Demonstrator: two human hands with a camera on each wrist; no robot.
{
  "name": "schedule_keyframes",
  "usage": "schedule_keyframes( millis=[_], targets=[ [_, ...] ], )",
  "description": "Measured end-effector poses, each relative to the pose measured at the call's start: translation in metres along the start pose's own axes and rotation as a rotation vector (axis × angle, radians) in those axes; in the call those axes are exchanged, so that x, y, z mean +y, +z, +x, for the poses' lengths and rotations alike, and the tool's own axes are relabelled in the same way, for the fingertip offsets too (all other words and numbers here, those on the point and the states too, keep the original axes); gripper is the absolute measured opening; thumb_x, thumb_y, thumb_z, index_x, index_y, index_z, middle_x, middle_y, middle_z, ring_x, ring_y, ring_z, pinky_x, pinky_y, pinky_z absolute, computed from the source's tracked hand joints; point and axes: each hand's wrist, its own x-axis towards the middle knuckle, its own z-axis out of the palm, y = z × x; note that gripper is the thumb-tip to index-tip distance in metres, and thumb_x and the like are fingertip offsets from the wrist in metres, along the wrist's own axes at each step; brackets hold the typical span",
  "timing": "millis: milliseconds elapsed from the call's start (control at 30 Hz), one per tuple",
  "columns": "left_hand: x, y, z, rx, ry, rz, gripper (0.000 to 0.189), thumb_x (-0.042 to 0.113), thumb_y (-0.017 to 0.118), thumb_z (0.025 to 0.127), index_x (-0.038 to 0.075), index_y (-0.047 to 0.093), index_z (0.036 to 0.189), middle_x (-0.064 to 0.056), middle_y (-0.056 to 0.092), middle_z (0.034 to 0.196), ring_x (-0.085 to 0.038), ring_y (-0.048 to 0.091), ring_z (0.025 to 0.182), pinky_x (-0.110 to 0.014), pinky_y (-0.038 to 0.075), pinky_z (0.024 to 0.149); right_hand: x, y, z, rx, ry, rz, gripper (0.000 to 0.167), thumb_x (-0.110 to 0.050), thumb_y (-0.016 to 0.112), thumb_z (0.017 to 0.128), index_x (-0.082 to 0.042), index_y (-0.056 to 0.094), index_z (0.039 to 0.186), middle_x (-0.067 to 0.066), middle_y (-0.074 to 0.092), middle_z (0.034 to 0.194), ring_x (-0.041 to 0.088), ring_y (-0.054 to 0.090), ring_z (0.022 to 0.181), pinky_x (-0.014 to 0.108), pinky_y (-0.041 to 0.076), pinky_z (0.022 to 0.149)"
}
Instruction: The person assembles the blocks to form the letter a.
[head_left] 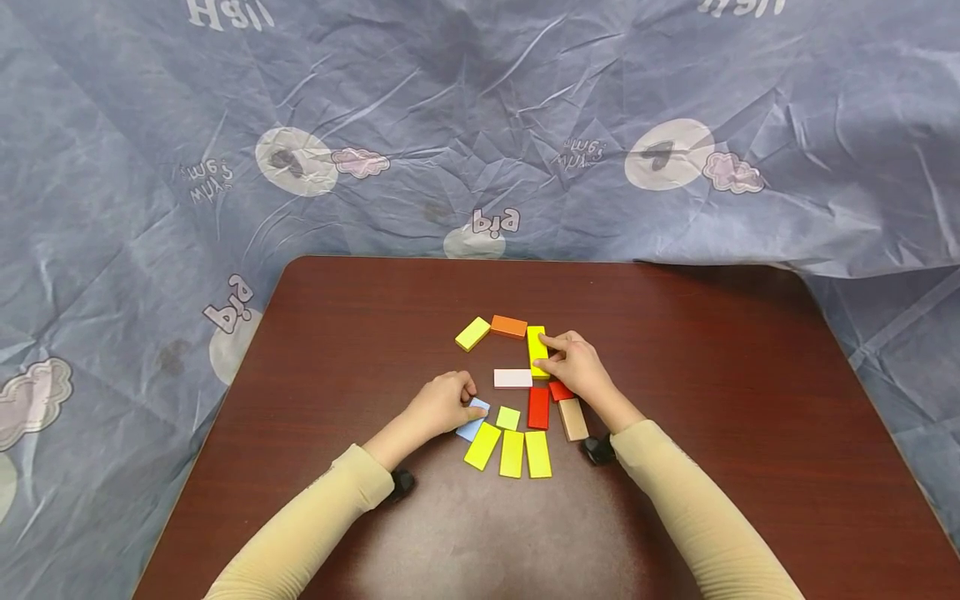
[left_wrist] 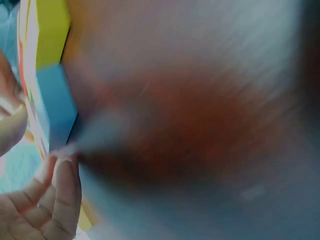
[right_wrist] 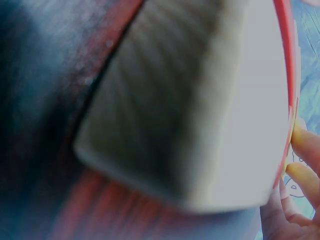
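My left hand holds a light blue block with thumb and fingertips; the left wrist view has the fingertips right at its near end. My right hand pinches a long yellow block between thumb and finger, along its right side. Just below that block are a white block and a red block. A second red block lies partly under the right hand, above a tan wooden block that fills much of the right wrist view.
A small lime-green block lies inside the arrangement. Three yellow blocks, among them the middle one, fan out along the near side. An orange block and another yellow block lie at the far side. Patterned cloth hangs behind the brown table.
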Motion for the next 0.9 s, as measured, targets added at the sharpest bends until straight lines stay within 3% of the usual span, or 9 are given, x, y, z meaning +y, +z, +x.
schedule_keyframes(
  millis=[167,333,633,900],
  targets=[
    [-0.001,0.01,-0.017,0.029,-0.037,0.012,0.035,0.03,0.081,0.081,0.007,0.058,0.096,-0.004,0.059,0.088,-0.015,0.055,0.076,-0.029,0.047,0.067,-0.001,-0.001,0.0,0.004,-0.002,0.008,0.055,-0.019,0.078,0.085,-0.006,0.06,0.135,0.014,0.057,0.106,0.021,0.064,0.086,0.028,0.05,0.074],
    [-0.001,0.014,-0.023,0.046,-0.041,-0.008,0.034,0.027,0.081,0.082,0.007,0.059,0.099,-0.005,0.059,0.092,-0.018,0.059,0.082,-0.031,0.049,0.07,-0.001,-0.001,-0.001,0.006,-0.007,0.017,0.055,-0.019,0.078,0.085,-0.006,0.06,0.135,0.014,0.058,0.107,0.022,0.065,0.086,0.029,0.052,0.075],
    [-0.006,0.009,-0.015,0.107,-0.023,0.018,0.03,0.018,0.078,0.084,0.009,0.068,0.11,-0.006,0.065,0.099,-0.021,0.062,0.088,-0.034,0.051,0.072,-0.001,0.0,-0.001,0.002,-0.005,0.02,0.056,-0.018,0.078,0.085,-0.006,0.059,0.136,0.014,0.057,0.107,0.022,0.064,0.086,0.027,0.05,0.073],
    [-0.009,0.004,-0.006,0.113,0.004,0.021,0.031,0.016,0.079,0.084,0.009,0.071,0.113,-0.007,0.066,0.1,-0.022,0.063,0.087,-0.036,0.053,0.074,-0.001,0.001,-0.002,0.0,0.004,0.024,0.056,-0.018,0.078,0.085,-0.007,0.059,0.136,0.014,0.057,0.108,0.021,0.064,0.086,0.025,0.05,0.072]
  ],
)
